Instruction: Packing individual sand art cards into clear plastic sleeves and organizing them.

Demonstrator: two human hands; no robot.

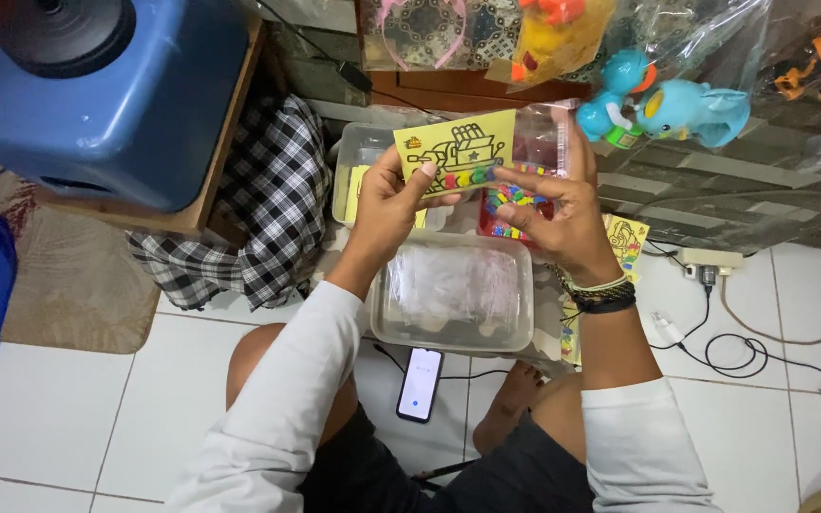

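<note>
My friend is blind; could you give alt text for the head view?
Both hands, left hand and right hand, hold a yellow picture card above a clear plastic tub, with a phone on the tiled floor.

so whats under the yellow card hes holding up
Under the yellow card lies a red tray of small coloured pieces; the card and the right hand cover most of it.

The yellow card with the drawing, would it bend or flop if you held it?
The yellow card probably bends easily: it looks thin and flat. It seems light, since the left hand and right hand pinch it with fingertips alone.
</note>
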